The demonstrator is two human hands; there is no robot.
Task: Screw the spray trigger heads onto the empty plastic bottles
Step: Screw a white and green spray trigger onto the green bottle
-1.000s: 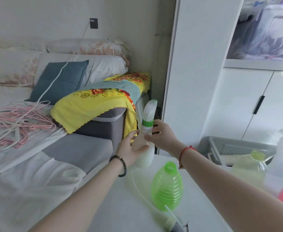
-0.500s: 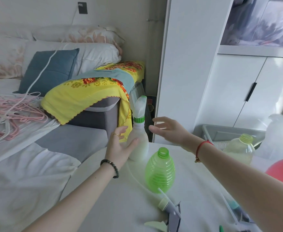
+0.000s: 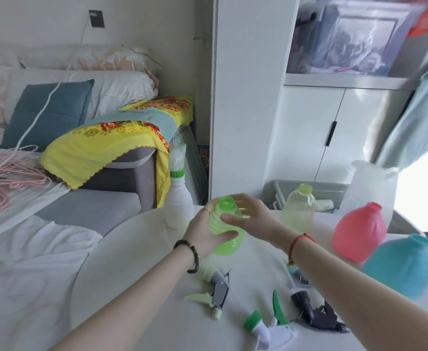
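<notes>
Both hands hold the open-necked green ribbed bottle (image 3: 227, 240) at the table's middle. My left hand (image 3: 204, 231) wraps its left side and my right hand (image 3: 249, 217) grips its right shoulder. A white bottle (image 3: 178, 206) with a white and green trigger head fitted stands at the far table edge. Loose trigger heads lie in front: a grey and pale green one (image 3: 215, 291), a green and white one (image 3: 267, 325), a black one (image 3: 314, 311). A pale yellow bottle (image 3: 298, 211), a pink bottle (image 3: 360, 230) and a blue bottle (image 3: 401, 264) stand open on the right.
The white round table (image 3: 131, 262) sits beside a bed (image 3: 30, 236) on the left with pink hangers (image 3: 7, 173). A white cabinet (image 3: 309, 127) stands behind, with a grey bin (image 3: 317, 188) on the floor and a frosted jug (image 3: 370, 186) at the right.
Both hands have left the white spray bottle, which now stands alone, and have closed around the green bottle. The camera has tilted down, bringing the loose trigger heads into view.
</notes>
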